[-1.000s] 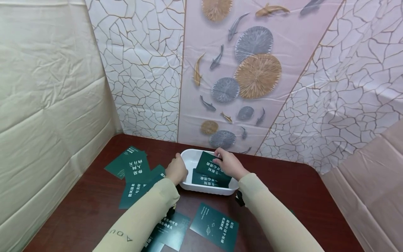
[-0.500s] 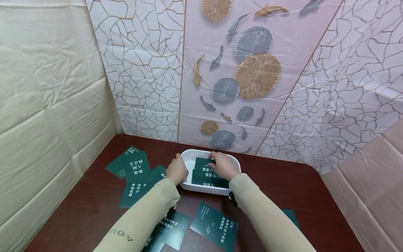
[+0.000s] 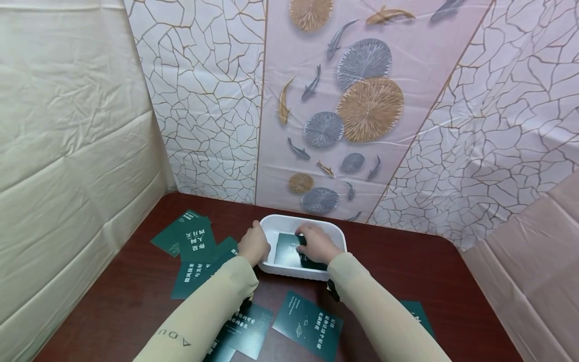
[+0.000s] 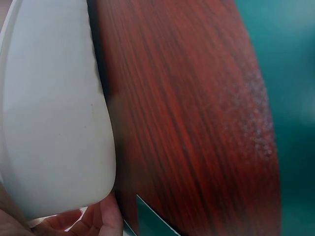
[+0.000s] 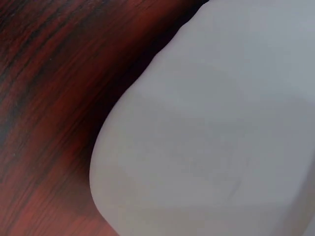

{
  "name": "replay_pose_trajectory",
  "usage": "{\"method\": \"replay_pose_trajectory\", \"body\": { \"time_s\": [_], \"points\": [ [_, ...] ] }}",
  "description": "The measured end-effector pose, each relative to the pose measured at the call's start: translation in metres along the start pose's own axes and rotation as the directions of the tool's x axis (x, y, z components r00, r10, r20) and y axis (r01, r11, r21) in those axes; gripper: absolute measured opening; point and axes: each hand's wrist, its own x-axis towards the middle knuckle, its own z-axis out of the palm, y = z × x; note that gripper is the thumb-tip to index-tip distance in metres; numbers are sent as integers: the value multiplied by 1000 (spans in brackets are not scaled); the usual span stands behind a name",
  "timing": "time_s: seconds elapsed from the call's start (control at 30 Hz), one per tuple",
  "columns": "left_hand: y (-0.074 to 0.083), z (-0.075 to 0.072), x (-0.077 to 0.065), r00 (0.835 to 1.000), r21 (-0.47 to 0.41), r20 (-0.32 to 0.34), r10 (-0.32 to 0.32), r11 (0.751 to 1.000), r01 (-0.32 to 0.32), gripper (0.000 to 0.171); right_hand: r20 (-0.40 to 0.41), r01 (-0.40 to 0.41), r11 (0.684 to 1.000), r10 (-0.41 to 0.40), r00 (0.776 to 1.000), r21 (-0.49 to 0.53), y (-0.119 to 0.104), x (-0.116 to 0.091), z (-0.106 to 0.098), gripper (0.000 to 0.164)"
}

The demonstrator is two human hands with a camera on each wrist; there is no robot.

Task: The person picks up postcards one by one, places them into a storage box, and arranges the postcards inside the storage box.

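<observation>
At the back middle of the table stands a white plastic tray (image 3: 296,272). My left hand (image 3: 254,245) grips its left end; in the left wrist view the fingers (image 4: 109,216) curl at the tray's corner. Inside the tray lies a green card (image 3: 286,251) with white writing, bright with glare, over another card. My right hand (image 3: 318,244) reaches into the tray and holds that card, thumb and fingers at its upper face and edge; the hand hides its right part. The right wrist view is filled mostly by the tray's outer wall (image 5: 211,123).
Green cards (image 3: 199,241) overlap on the left of the dark red table (image 3: 113,301). Nearer me lie a card with planet drawings (image 3: 309,327) and further cards (image 3: 251,329) partly under my left sleeve. Another card (image 3: 418,314) shows beside my right sleeve. Patterned cloth walls (image 3: 208,125) enclose the table.
My right hand has lowered the tilted card into the tray, moving slightly left and down, and it now lies nearly flat over the other. The left hand stays at the tray.
</observation>
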Motion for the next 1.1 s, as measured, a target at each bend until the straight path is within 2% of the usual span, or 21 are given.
{"method": "replay_pose_trajectory", "body": {
  "time_s": [0.33, 0.53, 1.1],
  "points": [
    [1, 1, 1, 1000, 1, 6, -16, 1000, 16, 74, 70, -17, 1000, 18, 997, -10, 4, -2, 6, 37],
    [2, 0, 0, 1000, 6, 8, -24, 1000, 24, 75, 80, -28, 1000, 28, 996, 0, 8, -1, 12, 32],
    [2, 1, 0, 1000, 9, 13, -24, 1000, 24, 76, 137, 7, 999, -12, 990, 37, 7, 0, 11, 27]
  ]
}}
